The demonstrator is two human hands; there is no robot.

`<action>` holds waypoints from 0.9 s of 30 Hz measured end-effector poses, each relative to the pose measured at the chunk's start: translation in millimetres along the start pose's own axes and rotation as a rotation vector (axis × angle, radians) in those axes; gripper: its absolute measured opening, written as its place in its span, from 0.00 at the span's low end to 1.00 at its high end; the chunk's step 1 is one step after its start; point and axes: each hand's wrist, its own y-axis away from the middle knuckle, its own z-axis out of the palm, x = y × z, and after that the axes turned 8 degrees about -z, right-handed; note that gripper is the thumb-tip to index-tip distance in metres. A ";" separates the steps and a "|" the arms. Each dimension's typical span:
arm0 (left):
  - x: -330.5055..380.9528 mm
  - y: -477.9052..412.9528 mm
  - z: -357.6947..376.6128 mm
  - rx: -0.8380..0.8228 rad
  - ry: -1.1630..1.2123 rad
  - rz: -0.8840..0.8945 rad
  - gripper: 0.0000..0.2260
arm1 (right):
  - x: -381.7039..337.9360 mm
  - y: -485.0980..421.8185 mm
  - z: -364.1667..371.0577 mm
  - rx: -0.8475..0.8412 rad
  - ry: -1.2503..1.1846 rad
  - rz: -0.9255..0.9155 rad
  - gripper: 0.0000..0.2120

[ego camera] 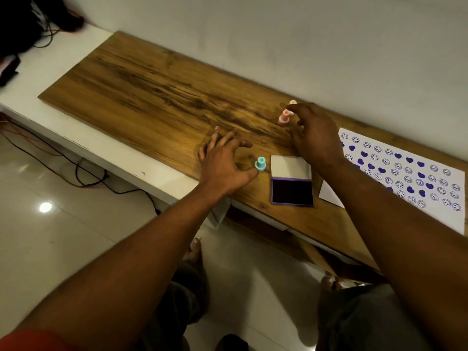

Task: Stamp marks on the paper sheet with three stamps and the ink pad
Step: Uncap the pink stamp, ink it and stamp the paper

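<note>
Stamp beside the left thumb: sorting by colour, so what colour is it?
Light teal stamp, clearest in the head view, standing by the ink pad.

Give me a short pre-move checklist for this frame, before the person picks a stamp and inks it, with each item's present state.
1. Ink pad lid open, dark pad exposed: ok.
2. Teal stamp upright beside the left hand: ok.
3. Pink stamp and cream stamp reachable by the right hand: ok.
4. Right hand gripping a stamp: cannot tell, fingers blurred.
5. Free space left on the paper sheet: cannot tell, arm covers part.
6. Left hand free: ok, open.
</note>
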 end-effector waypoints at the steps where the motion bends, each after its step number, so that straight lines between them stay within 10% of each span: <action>1: -0.3 -1.3 -2.8 0.001 0.009 -0.007 0.31 | -1.6 -4.6 2.8 -0.013 0.022 -0.020 0.22; 27: -39.9 5.2 -28.9 -0.082 -0.075 -0.075 0.21 | -95.3 18.6 32.3 -0.317 0.154 -0.310 0.13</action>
